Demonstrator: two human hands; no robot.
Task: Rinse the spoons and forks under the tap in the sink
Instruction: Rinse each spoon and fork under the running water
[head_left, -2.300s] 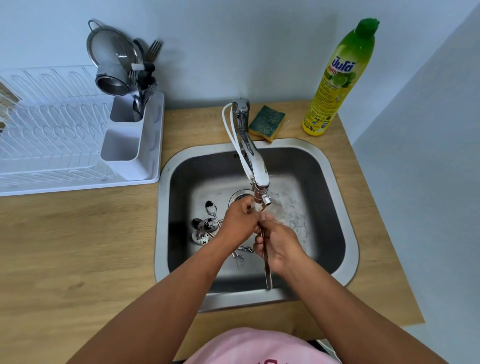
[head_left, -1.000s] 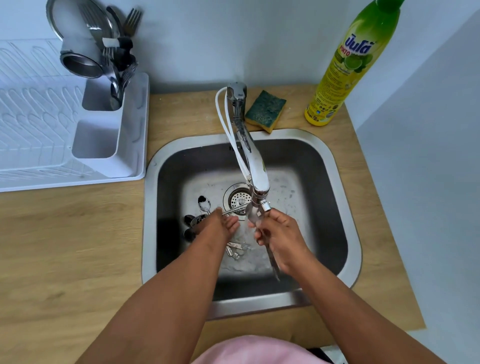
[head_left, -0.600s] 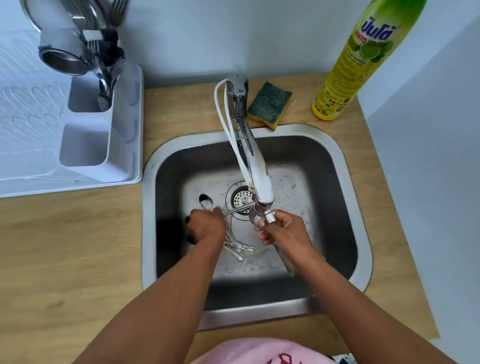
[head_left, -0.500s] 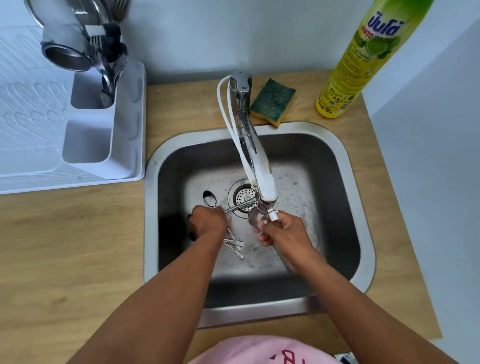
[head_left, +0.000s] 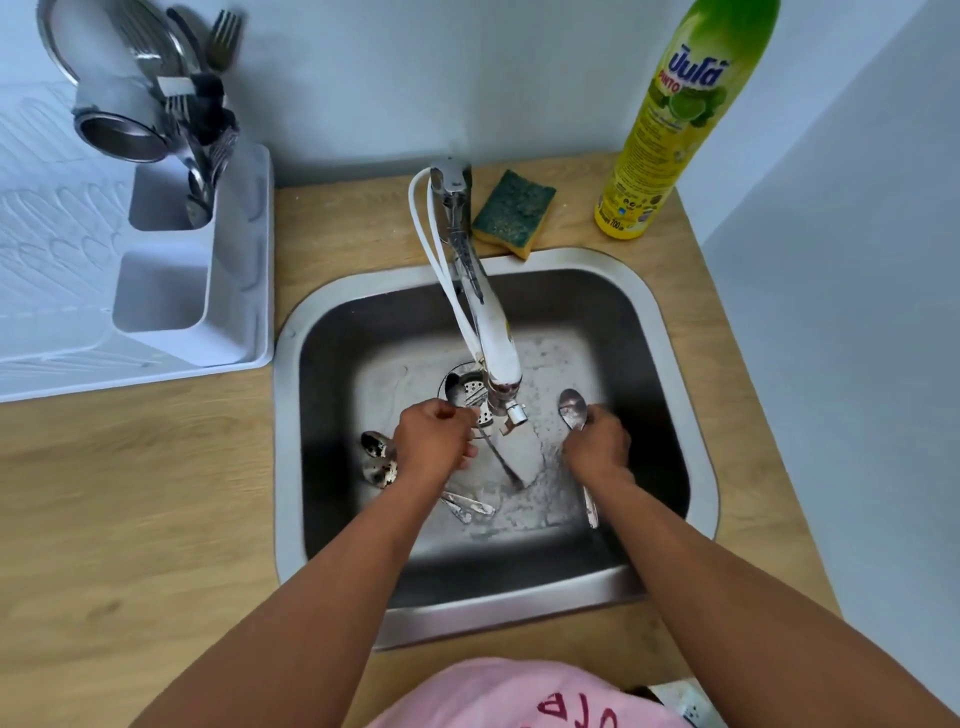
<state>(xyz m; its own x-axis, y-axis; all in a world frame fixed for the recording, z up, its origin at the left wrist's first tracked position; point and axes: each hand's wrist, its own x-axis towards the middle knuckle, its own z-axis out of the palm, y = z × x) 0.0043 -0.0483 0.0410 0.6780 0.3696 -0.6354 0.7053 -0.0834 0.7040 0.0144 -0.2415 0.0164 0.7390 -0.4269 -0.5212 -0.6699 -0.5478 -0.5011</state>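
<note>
Bright, even daylight with soft shadows. Wide-angle bending at the edges. Slight motion blur throughout; dull glare on the brushed steel sink (head_left: 291, 415) rim.

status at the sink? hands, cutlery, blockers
Right hand shut on a spoon, right of the tap. Left hand shut on another utensil, under the spout. Soiled spoons wait on the sink floor. No blockers.

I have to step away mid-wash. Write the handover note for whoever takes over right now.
Right hand: shut on a spoon, held right of the tap, bowl up.
Left hand: shut on another utensil under the spout; its type is unclear.
Dirty spoons and more cutlery lie on the sink floor, left of the hands.
Clean cutlery stands in the rack caddy.
Left: rinse both held pieces, then the pile.
</note>
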